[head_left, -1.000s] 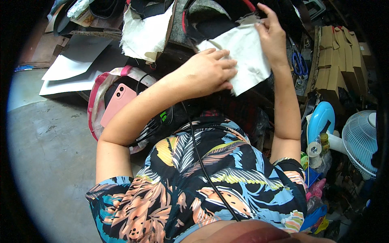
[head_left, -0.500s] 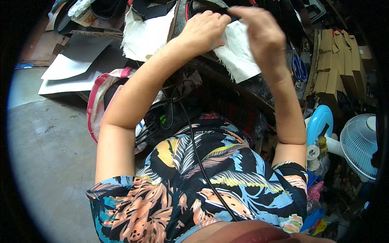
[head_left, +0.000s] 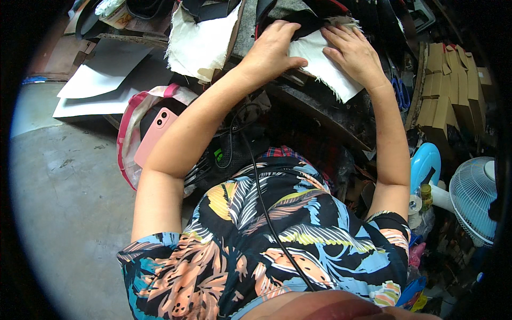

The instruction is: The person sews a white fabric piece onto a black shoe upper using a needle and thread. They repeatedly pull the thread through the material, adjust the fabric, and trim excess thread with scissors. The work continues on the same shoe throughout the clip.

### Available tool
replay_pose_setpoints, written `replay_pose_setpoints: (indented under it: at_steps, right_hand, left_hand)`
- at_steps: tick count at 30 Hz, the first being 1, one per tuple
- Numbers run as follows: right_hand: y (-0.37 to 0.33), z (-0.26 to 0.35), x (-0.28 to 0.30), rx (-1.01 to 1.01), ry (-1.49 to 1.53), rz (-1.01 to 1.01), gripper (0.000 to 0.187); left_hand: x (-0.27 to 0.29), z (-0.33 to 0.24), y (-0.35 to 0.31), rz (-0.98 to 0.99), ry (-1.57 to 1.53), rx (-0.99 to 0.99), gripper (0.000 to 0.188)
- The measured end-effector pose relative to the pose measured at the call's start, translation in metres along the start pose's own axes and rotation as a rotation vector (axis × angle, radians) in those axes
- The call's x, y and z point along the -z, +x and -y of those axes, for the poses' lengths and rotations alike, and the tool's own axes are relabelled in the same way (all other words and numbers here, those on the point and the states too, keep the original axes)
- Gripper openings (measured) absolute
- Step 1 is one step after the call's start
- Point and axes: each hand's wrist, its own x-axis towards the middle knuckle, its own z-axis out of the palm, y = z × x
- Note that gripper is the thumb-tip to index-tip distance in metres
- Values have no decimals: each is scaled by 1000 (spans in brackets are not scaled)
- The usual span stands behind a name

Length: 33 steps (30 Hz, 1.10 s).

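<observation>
Right hand point(head_left: 354, 56) has settled onto white cloth point(head_left: 313, 49)

I'd say this one view comes from the wearer's head, just above the patterned shirt point(head_left: 320, 234), through the left of two side-by-side fisheye lenses. It faces steeply down and a little forward. The shirt is so near that it fills the lower middle; beyond it, farther off, sit the left hand point(head_left: 268, 52), right hand point(head_left: 356, 58) and tabletop point(head_left: 245, 33). The wide sweep takes in floor point(head_left: 69, 202) left of the shirt and a fan point(head_left: 473, 200) right of it.
</observation>
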Motion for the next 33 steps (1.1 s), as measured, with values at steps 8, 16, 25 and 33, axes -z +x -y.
replay_pose_setpoints:
  at_steps: [8,16,25,33]
  right_hand:
    - [-14,41,26,-188,1432,9,91]
    - [-27,24,32,-342,1684,149,95]
    - [-24,23,30,-274,1184,-65,50]
    - [-36,59,32,82,368,-169,39]
  left_hand:
    - [12,-1,19,1,-201,16,50]
    - [24,-26,27,19,189,-490,14]
    - [58,-71,9,207,30,-660,17]
    - [45,-3,18,348,286,-107,29]
